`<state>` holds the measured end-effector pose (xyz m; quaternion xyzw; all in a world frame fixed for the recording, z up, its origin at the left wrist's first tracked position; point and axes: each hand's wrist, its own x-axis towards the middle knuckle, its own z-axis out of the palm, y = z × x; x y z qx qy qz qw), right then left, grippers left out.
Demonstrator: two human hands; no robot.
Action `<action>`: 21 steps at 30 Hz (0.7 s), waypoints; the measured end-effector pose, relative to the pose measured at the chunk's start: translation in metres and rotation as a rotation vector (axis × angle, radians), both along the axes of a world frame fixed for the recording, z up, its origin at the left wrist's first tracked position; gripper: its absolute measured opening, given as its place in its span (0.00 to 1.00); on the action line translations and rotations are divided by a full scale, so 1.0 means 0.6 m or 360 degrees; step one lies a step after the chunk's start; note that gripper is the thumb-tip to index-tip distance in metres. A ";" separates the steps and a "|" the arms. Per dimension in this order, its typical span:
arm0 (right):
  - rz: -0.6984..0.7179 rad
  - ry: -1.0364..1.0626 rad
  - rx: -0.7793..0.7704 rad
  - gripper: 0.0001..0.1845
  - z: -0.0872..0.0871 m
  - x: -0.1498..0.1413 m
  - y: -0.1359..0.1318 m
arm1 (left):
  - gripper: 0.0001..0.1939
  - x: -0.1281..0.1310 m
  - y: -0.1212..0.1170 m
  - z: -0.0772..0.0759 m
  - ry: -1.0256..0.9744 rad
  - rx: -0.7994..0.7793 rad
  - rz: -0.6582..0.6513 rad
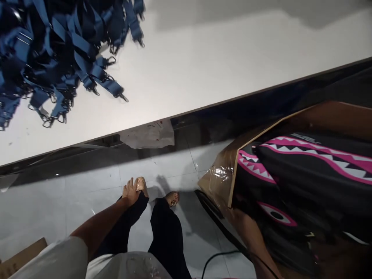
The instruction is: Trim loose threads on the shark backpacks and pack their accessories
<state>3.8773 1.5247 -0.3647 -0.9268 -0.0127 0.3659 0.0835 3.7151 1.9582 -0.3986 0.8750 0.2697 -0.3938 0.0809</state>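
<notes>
My left hand (131, 192) hangs over the floor and overlaps one of my shoes (141, 184) in the view. Its fingers are stretched out and nothing shows in them. At the near corner of an open cardboard box (219, 176) on the right, my right hand (242, 223) meets the box edge; its fingers are hidden. Inside the box lie black bags (314, 193) printed with pink-edged jagged teeth and an eye. A black strap or band (213, 219) runs along the box's outer side, close to my right wrist.
A white table (203, 58) crosses the upper view, its front edge slanting up to the right. Dark blue straps with black metal hooks (66, 54) are heaped at its left. Below are a white plastic bag (151, 135), a brown carton (24, 257), a thin black cable (215, 255) and tiled floor (87, 193).
</notes>
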 end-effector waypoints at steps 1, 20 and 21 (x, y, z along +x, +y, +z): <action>0.0071 -0.0010 0.0122 0.16 -0.014 0.021 0.039 | 0.36 0.023 0.016 -0.015 -0.0105 -0.0009 -0.0024; 0.0423 -0.1105 0.0433 0.23 -0.196 0.367 0.677 | 0.29 0.353 0.414 -0.133 -0.2074 0.0164 0.0060; 0.0452 -0.1206 0.0472 0.24 -0.179 0.383 0.674 | 0.28 0.355 0.416 -0.126 -0.2118 0.0176 0.0033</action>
